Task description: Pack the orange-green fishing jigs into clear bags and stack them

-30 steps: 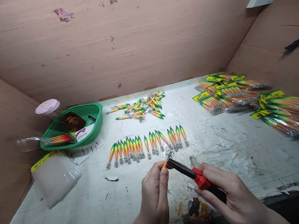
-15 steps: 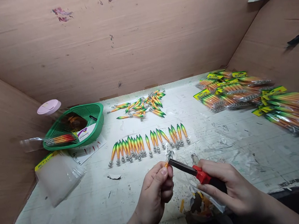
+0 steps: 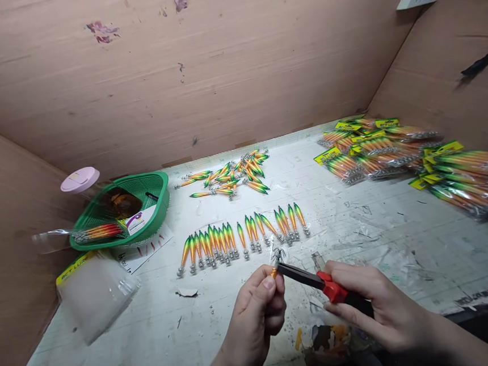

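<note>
My left hand is closed round a small orange squid-jig lure, held upright with its metal hooks sticking out above the fingers. My right hand grips red-handled pliers, whose dark jaws meet the lure just below the hooks. Both hands hover over the near edge of the white worktop. A row of green-orange lures lies just beyond them.
A loose heap of lures lies at the back. Bagged lures with yellow headers pile at the right. A green basket, a pink-lidded jar and empty clear bags stand at the left. Cardboard walls enclose three sides.
The hands stay together on the lure and pliers; the left fingers have curled tighter round the lure. The view has shifted slightly.
</note>
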{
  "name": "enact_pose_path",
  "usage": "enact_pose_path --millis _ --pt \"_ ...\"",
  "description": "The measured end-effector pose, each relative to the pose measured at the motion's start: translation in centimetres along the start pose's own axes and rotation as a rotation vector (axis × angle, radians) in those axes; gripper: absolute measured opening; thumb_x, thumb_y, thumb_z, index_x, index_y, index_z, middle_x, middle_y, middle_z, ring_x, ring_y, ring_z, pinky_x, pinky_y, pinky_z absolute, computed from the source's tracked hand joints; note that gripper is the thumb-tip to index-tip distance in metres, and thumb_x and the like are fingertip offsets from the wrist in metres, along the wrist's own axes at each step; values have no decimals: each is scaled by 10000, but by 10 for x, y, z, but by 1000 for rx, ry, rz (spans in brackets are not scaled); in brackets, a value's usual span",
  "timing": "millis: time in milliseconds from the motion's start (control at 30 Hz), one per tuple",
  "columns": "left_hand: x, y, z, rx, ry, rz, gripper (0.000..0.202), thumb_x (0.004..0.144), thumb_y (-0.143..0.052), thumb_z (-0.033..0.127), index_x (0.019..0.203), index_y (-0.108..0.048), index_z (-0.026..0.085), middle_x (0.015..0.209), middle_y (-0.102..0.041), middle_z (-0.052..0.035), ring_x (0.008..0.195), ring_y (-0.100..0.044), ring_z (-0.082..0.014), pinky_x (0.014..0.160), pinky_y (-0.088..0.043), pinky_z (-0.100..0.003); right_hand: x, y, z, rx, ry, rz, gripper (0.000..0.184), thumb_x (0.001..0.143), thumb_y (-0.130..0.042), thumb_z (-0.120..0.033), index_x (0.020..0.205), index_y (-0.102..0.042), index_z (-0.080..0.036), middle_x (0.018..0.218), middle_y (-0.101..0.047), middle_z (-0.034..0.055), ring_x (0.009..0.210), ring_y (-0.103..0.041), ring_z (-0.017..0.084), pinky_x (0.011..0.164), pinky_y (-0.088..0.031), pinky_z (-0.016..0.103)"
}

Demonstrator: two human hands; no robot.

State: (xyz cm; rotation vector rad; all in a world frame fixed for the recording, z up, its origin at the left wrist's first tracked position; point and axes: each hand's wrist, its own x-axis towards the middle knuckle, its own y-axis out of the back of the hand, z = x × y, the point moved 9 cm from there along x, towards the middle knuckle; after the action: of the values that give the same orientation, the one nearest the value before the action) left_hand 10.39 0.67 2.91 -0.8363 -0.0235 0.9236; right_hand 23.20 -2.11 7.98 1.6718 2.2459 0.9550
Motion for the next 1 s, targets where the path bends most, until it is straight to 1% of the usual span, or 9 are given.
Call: enact_pose_path --millis 100,167,267,367,500,600,767,1000 --pt "2 -2 -2 -112 52 -46 346 821 -676 417 733 -448 173 542 -234 119 420 -65 -15 369 -80 -118 0 -4 5 39 -2 -25 181 918 -515 -221 745 -469 -199 684 -478 -9 617 -475 119 550 -369 244" --pt "2 -5 -2 -185 86 -103 327 835 -653 387 723 -423 183 524 -222 127 395 -40 -10 350 -79 -114 0 -4 6 60 10 -33 185 919 -518 -239 744 -476 -198 674 -478 -10 603 -469 117 543 -369 245" --pt "0 -11 1 -265 127 -181 290 858 -613 345 725 -408 191 518 -231 127 375 -28 -9 336 -101 -108 2 3 7 48 18 -8 181 924 -516 -254 754 -488 -200 679 -488 -3 606 -471 122 546 -382 250" --pt "-2 -16 2 -332 152 -229 255 878 -579 319 738 -407 192 525 -231 125 371 -18 -12 334 -118 -103 4 11 6 -3 0 11 167 927 -534 -252 770 -509 -200 711 -512 10 649 -503 131 585 -420 252" --pt "-3 -23 1 -396 199 -287 265 864 -595 301 730 -395 191 520 -226 126 366 0 -9 332 -99 -101 5 10 0 18 -1 -5 139 908 -551 -211 772 -523 -201 747 -554 26 679 -536 139 603 -453 255" --pt "-3 -25 -1 -419 228 -309 274 858 -597 292 717 -385 191 509 -224 127 368 8 -11 331 -82 -103 5 8 -2 29 -2 5 130 899 -552 -191 771 -529 -200 747 -559 26 678 -541 139 597 -458 252" --pt "-4 -25 -2 -424 235 -335 245 875 -558 276 718 -391 189 506 -218 124 363 6 -11 333 -87 -106 5 6 0 28 -7 -18 132 906 -547 -201 776 -523 -202 773 -566 32 692 -554 144 616 -474 257" --pt "-4 -20 -4 -356 250 -310 261 847 -589 320 720 -403 189 501 -216 120 377 0 -20 345 -77 -111 7 10 -2 27 8 -30 144 898 -534 -183 757 -519 -210 770 -563 32 686 -543 145 603 -463 261"
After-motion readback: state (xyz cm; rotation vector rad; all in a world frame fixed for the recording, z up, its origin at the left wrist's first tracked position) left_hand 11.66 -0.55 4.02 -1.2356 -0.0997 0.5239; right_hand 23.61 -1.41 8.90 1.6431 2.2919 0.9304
